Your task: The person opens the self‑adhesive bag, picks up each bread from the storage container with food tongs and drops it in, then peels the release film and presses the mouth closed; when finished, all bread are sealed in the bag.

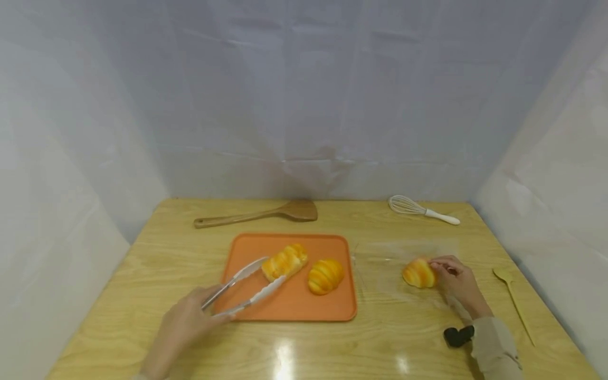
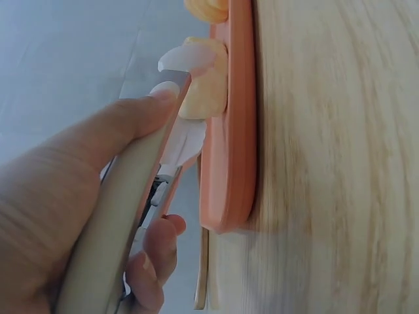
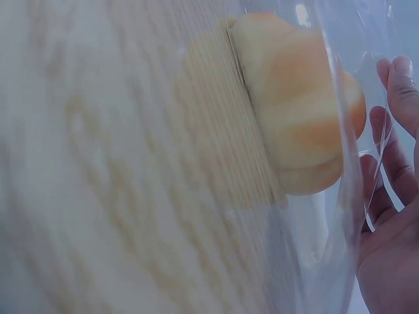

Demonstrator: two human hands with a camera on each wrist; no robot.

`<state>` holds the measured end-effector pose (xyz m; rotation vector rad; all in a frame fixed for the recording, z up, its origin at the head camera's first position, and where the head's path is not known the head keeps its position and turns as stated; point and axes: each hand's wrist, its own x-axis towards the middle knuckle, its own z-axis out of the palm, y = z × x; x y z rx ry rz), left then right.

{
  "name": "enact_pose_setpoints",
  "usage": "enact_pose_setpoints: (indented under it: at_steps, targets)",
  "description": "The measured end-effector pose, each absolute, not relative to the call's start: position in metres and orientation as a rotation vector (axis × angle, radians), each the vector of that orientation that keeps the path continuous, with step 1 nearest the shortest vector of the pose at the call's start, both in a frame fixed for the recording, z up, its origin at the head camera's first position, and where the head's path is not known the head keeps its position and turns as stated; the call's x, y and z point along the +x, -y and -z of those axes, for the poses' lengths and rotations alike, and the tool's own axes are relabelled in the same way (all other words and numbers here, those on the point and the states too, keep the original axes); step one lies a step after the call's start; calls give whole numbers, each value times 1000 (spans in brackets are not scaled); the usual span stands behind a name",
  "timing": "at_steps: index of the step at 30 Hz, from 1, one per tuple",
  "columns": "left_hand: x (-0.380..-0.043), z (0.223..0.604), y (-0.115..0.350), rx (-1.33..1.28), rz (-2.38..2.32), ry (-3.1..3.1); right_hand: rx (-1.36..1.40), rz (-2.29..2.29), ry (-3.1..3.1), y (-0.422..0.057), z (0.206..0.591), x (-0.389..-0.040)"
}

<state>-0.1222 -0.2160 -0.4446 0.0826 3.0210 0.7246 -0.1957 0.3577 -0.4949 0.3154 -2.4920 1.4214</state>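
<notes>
A long bread roll (image 1: pixel 284 262) lies on the orange tray (image 1: pixel 294 310), the tongs (image 1: pixel 268 291) spread around it; whether their pale tips press on it is hard to tell. The left hand (image 1: pixel 184 319) grips the tongs, thumb on one arm and curled fingers on the other, as the left wrist view shows more closely. Beside the roll, on the same tray, sits a croissant (image 1: pixel 325 276), cut off at the top of that view.

Right of the tray, a smaller bun (image 1: pixel 419 273) rests on the desk (image 1: pixel 332 351) by the right hand (image 1: pixel 459 282). From the head the clear plastic bag (image 1: pixel 385 264) is faint; the right wrist view shows its film over the bun and partly before the fingers, so whether they pinch the film cannot be told.

Farther back lie a wooden spatula (image 1: pixel 300 210) and a white whisk (image 1: pixel 407 206). A yellow spoon (image 1: pixel 515 303) lies at far right. A black object (image 1: pixel 458 336) by the right sleeve is hard to identify.
</notes>
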Motion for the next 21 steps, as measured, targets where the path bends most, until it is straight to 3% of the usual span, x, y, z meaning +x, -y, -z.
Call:
enact_pose_setpoints:
  at_steps: [21]
  targets:
    - [-125, 445, 208, 201, -814, -3137, 314, -1458, 2473, -358, 495, -196]
